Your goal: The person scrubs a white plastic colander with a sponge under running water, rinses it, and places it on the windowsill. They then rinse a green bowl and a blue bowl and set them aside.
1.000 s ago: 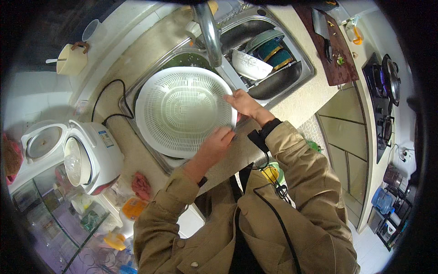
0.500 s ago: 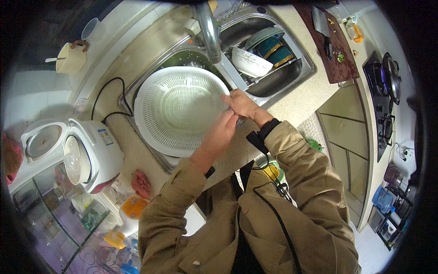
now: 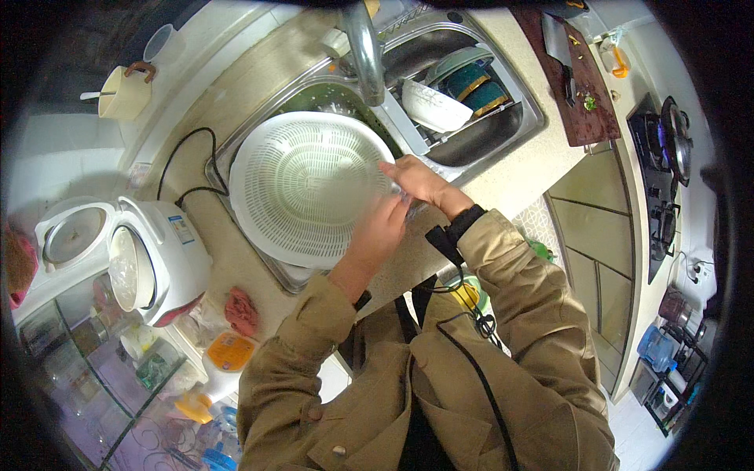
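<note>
A big white plastic colander [image 3: 271, 180] rests tilted over the left basin of the steel sink, its slotted inside facing up. At its right rim my two hands meet. My right hand [image 3: 420, 180] is closed there, thumb over the rim. My left hand [image 3: 382, 226] comes up from below with its fingers pressed together, tips close to the right hand. What lies between the left fingertips is hidden. A blurred patch covers part of the colander beside my hands.
The faucet [image 3: 363, 59] hangs over the sink divider. A white bowl [image 3: 433, 106] and green dishes [image 3: 475, 88] sit in the right basin. Farther right, a knife [image 3: 559, 51] lies on a brown cutting board [image 3: 589, 122]. A white rice cooker [image 3: 165, 251] stands open at left.
The view has shifted very slightly. Both hands stay at the colander's right rim, with hardly any movement.
</note>
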`<state>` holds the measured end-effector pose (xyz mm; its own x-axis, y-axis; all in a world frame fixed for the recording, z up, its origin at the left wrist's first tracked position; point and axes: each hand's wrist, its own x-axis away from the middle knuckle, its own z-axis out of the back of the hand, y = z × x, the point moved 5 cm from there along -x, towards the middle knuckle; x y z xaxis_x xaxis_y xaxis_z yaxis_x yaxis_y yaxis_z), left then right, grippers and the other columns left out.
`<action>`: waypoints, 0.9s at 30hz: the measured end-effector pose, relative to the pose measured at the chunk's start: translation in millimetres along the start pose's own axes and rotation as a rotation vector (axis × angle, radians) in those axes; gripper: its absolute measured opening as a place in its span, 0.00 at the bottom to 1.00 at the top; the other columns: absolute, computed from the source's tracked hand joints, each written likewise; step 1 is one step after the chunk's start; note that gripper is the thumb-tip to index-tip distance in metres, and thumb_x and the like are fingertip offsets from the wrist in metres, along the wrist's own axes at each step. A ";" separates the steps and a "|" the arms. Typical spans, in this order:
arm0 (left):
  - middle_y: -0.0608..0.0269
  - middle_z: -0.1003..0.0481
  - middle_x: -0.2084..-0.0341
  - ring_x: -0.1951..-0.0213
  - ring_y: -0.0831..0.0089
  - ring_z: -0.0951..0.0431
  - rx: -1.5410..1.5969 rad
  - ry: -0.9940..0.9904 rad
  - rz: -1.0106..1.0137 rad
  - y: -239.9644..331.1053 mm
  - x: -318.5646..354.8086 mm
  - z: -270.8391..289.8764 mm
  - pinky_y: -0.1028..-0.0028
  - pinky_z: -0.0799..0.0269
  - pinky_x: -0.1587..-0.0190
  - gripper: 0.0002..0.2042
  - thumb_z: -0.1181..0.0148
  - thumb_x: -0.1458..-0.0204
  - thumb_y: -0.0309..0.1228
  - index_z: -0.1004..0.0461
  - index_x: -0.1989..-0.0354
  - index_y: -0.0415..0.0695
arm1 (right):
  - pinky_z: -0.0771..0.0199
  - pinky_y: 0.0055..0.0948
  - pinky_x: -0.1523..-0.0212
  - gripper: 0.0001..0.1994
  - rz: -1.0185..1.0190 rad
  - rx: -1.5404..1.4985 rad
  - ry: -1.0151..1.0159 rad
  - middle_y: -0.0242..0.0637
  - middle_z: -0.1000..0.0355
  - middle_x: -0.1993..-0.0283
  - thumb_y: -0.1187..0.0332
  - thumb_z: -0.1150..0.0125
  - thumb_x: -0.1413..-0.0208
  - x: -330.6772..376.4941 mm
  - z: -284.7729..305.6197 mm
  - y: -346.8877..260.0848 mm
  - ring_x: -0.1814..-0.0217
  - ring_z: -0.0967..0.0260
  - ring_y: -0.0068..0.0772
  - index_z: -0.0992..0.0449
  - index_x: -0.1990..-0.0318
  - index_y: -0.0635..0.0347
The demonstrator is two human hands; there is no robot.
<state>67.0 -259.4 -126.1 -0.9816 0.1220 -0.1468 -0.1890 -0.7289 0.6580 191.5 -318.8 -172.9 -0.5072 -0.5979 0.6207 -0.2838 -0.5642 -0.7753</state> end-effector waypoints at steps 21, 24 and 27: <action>0.57 0.33 0.62 0.58 0.56 0.31 0.001 0.031 0.026 0.7 14.0 -2.8 0.63 0.33 0.55 0.19 0.39 0.66 0.23 0.31 0.61 0.42 | 0.29 0.25 0.85 0.25 -0.041 0.001 0.065 0.47 0.27 0.75 0.54 0.51 0.41 5.5 -7.0 -6.1 0.84 0.31 0.32 0.26 0.63 0.76; 0.57 0.32 0.61 0.57 0.56 0.32 -0.048 -0.013 0.011 -5.4 28.7 -3.7 0.63 0.33 0.55 0.18 0.39 0.67 0.23 0.30 0.62 0.43 | 0.28 0.25 0.83 0.24 -0.084 -0.136 0.106 0.48 0.27 0.73 0.55 0.51 0.41 3.1 -6.5 -1.3 0.83 0.30 0.32 0.28 0.63 0.76; 0.57 0.32 0.61 0.56 0.56 0.32 -0.059 0.009 0.110 -22.1 78.3 15.7 0.62 0.35 0.53 0.16 0.39 0.67 0.22 0.29 0.64 0.44 | 0.23 0.29 0.83 0.22 -0.079 -0.163 0.109 0.49 0.26 0.72 0.59 0.52 0.40 -1.5 -3.6 3.3 0.80 0.27 0.37 0.29 0.61 0.78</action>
<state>-6.1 -223.2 -140.5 -0.9960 0.0335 -0.0828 -0.0781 -0.7761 0.6257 188.4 -317.7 -176.8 -0.5606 -0.4857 0.6707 -0.4497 -0.5015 -0.7391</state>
